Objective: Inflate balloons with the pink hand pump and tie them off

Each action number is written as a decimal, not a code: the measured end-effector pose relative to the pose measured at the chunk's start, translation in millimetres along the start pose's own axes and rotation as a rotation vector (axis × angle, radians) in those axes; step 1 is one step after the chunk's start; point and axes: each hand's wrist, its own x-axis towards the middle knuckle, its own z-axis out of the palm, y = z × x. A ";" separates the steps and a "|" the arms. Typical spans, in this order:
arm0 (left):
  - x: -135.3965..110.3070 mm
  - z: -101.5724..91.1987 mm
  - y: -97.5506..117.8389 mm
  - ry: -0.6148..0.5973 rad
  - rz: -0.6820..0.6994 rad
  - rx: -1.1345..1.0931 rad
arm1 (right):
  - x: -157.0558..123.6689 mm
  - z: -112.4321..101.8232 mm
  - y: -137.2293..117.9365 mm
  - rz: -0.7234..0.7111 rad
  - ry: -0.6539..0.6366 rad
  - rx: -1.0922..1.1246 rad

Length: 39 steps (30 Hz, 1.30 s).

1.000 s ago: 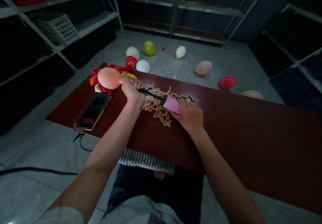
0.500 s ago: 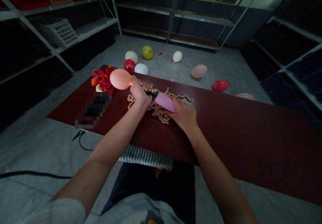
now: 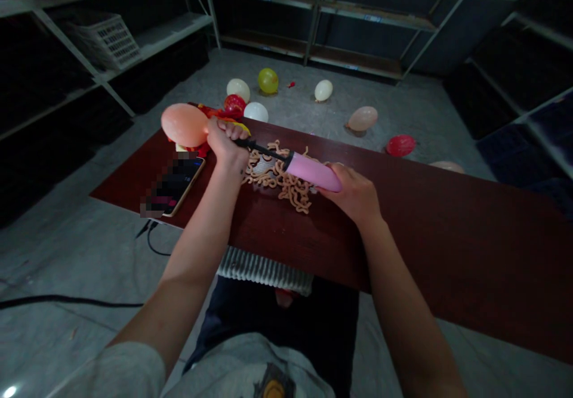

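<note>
A pink and black hand balloon pump [image 3: 316,172] is stretched out slantwise above the table, its thin black rod showing between my hands. My left hand [image 3: 226,141] is closed around the black end of the pump and the neck of a peach balloon [image 3: 184,125]. The balloon is round and swollen and points left from that fist. Around the rear of the pink barrel, my right hand [image 3: 353,192] has its fingers wrapped. Below the pump lies a tangle of thin tan, wavy balloons [image 3: 295,195] on the dark red table [image 3: 425,237].
A phone [image 3: 181,186], partly blurred out, lies at the table's left. Behind the peach balloon is a pile of red and yellow deflated balloons [image 3: 210,111]. Beyond the table, a yellow balloon [image 3: 268,80] and several others lie on the floor. Metal shelves [image 3: 268,43] line the walls.
My hands have moved apart, drawing the pump's rod out of the barrel. The peach balloon has shifted left and looks larger. The view has tilted slightly downward.
</note>
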 end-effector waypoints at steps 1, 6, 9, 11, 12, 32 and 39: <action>4.9 -2.5 5.1 -0.008 0.003 0.009 | -0.5 -3.7 4.7 -0.001 -0.004 0.007; 14.4 -6.3 23.2 0.016 -0.016 0.003 | -0.8 -9.1 22.1 0.036 0.049 0.134; 5.5 0.1 27.0 0.030 0.034 -0.079 | 0.4 -1.2 21.8 0.044 0.126 0.293; -1.8 4.7 25.9 0.031 0.058 -0.146 | 1.9 4.3 18.8 0.065 0.194 0.425; -4.7 6.3 23.9 0.037 0.063 -0.164 | 3.0 6.4 17.4 0.103 0.252 0.494; -41.6 6.9 -50.8 0.078 -0.102 -0.037 | 10.5 40.3 -22.1 0.683 0.289 1.102; -30.3 6.1 -45.8 0.069 -0.094 -0.065 | 10.7 46.1 -19.8 0.670 0.318 1.035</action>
